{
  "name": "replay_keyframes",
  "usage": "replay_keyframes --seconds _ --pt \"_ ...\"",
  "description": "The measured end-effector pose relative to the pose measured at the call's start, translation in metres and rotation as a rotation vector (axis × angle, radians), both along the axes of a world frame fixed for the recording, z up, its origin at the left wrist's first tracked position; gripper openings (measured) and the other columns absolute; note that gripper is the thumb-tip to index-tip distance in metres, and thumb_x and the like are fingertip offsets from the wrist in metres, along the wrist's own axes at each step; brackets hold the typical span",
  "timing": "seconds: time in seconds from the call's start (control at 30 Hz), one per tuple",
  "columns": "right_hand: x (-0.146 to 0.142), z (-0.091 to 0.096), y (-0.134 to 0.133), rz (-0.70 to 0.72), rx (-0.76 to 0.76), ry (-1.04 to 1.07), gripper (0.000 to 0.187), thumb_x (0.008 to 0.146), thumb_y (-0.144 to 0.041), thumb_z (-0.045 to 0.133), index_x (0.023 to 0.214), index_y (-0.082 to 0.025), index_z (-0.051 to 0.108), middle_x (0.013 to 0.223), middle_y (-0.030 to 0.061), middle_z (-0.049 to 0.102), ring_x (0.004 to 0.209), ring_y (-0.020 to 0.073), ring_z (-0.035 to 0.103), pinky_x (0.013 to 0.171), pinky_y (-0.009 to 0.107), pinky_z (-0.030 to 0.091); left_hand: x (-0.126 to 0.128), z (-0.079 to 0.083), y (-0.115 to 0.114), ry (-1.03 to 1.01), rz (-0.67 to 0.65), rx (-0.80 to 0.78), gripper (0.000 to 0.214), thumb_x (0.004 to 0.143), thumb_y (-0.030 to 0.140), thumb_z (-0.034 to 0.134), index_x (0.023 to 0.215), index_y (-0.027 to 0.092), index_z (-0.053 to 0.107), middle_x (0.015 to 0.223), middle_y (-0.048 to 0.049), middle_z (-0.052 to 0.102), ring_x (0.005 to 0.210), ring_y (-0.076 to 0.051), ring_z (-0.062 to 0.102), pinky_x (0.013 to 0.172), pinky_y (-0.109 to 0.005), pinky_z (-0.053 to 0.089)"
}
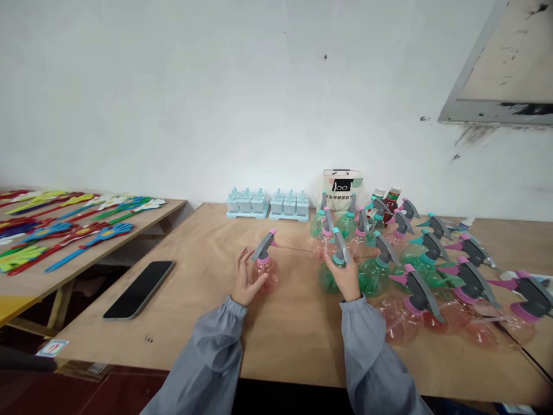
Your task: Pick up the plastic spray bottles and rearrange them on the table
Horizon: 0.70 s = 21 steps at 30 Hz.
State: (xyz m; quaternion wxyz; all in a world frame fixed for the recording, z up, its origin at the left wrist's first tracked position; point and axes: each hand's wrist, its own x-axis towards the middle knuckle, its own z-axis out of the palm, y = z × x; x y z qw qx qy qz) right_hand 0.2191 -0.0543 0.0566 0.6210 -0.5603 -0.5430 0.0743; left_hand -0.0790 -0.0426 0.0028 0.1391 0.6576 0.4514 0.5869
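The left hand [244, 282] curls around the side of a pink clear plastic spray bottle with a grey trigger [268, 275], standing upright on the plywood table [294, 328]. The right hand [349, 279] wraps the neck of a green clear plastic spray bottle [327, 280] at the left edge of a crowd of similar bottles [432, 276]. A black phone [140, 288] lies far left.
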Motion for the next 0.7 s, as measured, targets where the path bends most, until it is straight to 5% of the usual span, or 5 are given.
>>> replay_keyframes --seconds 0.23,0.37,0.6,0.7 --pt "0.0 -0.014 -0.002 -0.061 -0.03 0.093 0.04 0.074 -0.059 0.068 0.086 -0.021 0.067 0.08 0.0078 0.074 0.079 0.0268 0.07 0.077 0.044 0.055 0.007 0.062 0.025 -0.037 -0.394 -0.123 0.086 0.069 0.047 0.083 0.144 0.025 0.047 0.145 -0.0156 0.055 0.137 -0.033 0.052 0.113 -0.049 0.044" --pt "0.003 -0.023 -0.006 -0.023 -0.03 0.082 0.042 0.073 -0.057 0.068 0.094 -0.021 0.067 0.086 0.0083 0.076 0.081 0.0268 0.071 0.077 0.043 0.056 0.025 0.087 0.046 -0.099 -0.608 -0.238 0.073 0.069 0.04 0.082 0.135 0.024 0.058 0.118 -0.0115 0.07 0.105 -0.025 0.071 0.094 -0.043 0.057" --pt "0.007 -0.036 -0.007 -0.017 -0.006 0.042 0.05 0.072 -0.057 0.07 0.106 -0.019 0.066 0.094 0.0096 0.075 0.086 0.0269 0.071 0.081 0.044 0.056 0.051 0.13 0.063 -0.441 -0.72 -0.642 0.042 0.062 0.032 0.074 0.1 0.017 0.07 0.097 -0.0101 0.075 0.087 -0.021 0.07 0.077 -0.033 0.056" --pt "0.008 -0.038 -0.007 0.005 -0.012 0.038 0.046 0.075 -0.055 0.069 0.105 -0.019 0.066 0.095 0.0095 0.075 0.087 0.026 0.071 0.083 0.044 0.056 0.061 0.144 0.061 -0.533 -0.807 -0.644 0.034 0.059 0.028 0.067 0.09 0.015 0.068 0.091 -0.0091 0.074 0.082 -0.019 0.067 0.075 -0.032 0.054"
